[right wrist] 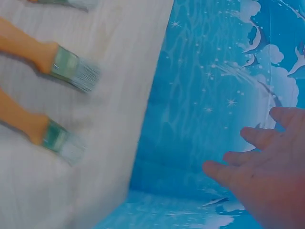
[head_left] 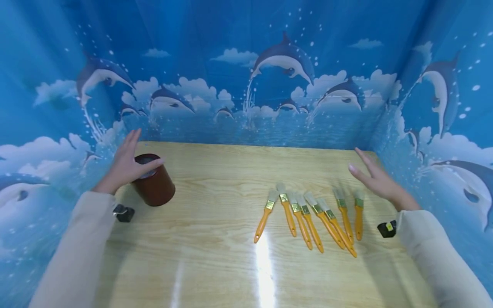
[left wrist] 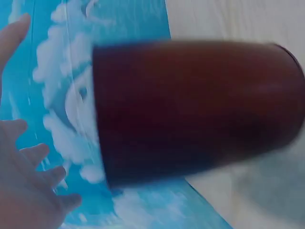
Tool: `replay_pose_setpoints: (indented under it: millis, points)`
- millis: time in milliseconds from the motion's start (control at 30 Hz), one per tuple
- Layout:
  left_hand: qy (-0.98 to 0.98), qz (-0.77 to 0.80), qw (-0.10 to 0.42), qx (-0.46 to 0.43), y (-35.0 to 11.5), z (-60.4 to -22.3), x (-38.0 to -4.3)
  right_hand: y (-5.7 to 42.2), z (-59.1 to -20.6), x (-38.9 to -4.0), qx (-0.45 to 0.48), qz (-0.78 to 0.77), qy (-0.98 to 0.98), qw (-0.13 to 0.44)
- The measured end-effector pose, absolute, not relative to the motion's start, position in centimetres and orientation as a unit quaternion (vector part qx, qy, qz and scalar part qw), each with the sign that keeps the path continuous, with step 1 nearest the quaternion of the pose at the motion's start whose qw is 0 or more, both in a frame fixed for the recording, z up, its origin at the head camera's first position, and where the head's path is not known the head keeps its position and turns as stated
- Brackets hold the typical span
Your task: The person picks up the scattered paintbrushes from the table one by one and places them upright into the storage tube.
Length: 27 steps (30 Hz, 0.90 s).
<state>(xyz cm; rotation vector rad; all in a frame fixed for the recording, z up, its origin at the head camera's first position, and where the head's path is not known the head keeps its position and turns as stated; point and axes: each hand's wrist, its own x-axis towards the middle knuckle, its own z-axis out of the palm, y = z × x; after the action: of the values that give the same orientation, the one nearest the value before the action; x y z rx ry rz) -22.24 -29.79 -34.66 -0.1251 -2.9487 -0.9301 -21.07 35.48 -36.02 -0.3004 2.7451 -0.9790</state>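
A dark reddish-brown cylindrical pot [head_left: 155, 188] stands at the left of the table. My left hand [head_left: 125, 167] is beside it, fingers extended and thumb reaching across its rim in the head view. In the left wrist view a gap shows between those fingers and the pot [left wrist: 195, 109]. On the right half of the table lie several paintbrushes with orange handles, the leftmost paintbrush [head_left: 263, 222] tilted apart from the others. Above and right of the rightmost paintbrush [head_left: 359, 216] hovers my right hand [head_left: 379, 184], thumb and fingers spread, holding nothing.
The light wood-grain table [head_left: 208, 239] is bordered at the back and both sides by a blue dolphin-print curtain [head_left: 215, 38]. Small black devices, one at the left wrist [head_left: 124, 213] and one at the right wrist [head_left: 387, 229], jut out under the sleeves.
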Motion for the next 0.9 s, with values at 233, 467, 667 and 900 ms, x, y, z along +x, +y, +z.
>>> replay_pose_setpoints:
  millis: [233,467,667,900]
  points:
    - [-0.899,-0.436,-0.027,0.016,-33.6,-38.0,-19.5,36.4,-38.5,-19.5,-0.087,-0.388,0.909,0.123]
    - [-0.842,-0.537,-0.043,0.002,-35.2,-41.8,-18.1,36.8,-40.3,-17.9,-0.044,-0.409,0.9,0.14]
    - [-0.84,-0.539,-0.047,0.027,-35.0,-43.0,-18.1,37.3,-41.8,-17.3,-0.054,-0.422,0.897,0.117]
    - [-0.856,-0.514,-0.024,0.038,-34.5,-43.8,-18.5,37.7,-42.8,-17.0,-0.041,-0.422,0.899,0.113]
